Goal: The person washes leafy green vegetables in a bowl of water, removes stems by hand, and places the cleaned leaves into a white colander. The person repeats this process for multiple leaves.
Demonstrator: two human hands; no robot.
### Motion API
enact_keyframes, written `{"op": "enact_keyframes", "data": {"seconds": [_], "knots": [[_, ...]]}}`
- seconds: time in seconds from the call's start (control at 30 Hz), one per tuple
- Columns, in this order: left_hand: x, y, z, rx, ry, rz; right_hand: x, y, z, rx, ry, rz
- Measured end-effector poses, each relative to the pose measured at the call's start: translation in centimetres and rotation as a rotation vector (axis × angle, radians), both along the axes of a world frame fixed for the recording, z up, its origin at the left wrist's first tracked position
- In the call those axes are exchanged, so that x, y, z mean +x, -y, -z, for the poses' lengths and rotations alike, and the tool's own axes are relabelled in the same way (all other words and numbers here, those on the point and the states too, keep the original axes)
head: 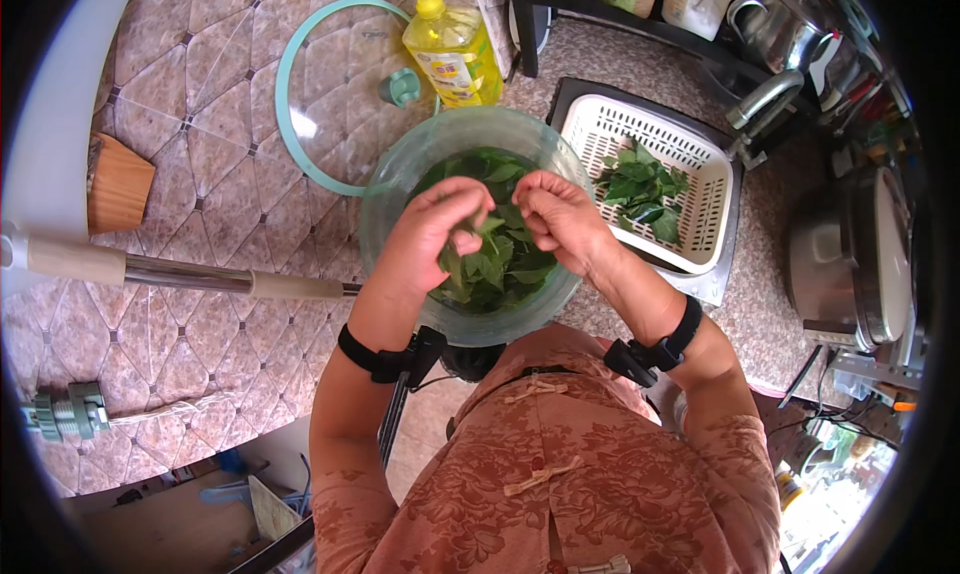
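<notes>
A large translucent round basin (386, 221) stands before me, holding water and many loose green leaves (491, 274). Over its middle, my left hand (427, 232) pinches a small green leaf sprig (491, 225) between thumb and fingers. My right hand (562, 217) hovers a short way to the right, its fingers curled together; whether something small is in them is hidden. Just right of the basin, a white slotted plastic basket (705, 232) sits over the sink, with a small heap of green leaves (645, 187) inside.
Behind the basin are a pump bottle of yellow liquid (457, 63) and a teal-rimmed transparent lid (283, 101). A telescopic pole (187, 272) reaches in from the left. To the right are a metal faucet (772, 97), a black rack (529, 37) with jars and a lidded metal cooker (832, 259).
</notes>
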State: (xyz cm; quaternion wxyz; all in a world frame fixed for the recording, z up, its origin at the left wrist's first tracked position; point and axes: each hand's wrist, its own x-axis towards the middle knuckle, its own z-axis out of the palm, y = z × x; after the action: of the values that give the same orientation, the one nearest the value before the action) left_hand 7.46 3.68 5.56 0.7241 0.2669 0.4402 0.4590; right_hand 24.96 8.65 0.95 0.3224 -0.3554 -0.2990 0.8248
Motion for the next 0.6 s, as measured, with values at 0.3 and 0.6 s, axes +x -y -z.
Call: {"op": "enact_keyframes", "data": {"seconds": [0.3, 0.6], "knots": [[-1.3, 0.2, 2.3, 0.038, 0.278, -0.141, 0.0, 2.6, -0.4, -0.054, -0.031, -0.223], [-0.5, 0.8, 2.2, 0.066, -0.038, -0.128, -0.6, 3.4, -0.7, 0.122, 0.082, -0.254]]}}
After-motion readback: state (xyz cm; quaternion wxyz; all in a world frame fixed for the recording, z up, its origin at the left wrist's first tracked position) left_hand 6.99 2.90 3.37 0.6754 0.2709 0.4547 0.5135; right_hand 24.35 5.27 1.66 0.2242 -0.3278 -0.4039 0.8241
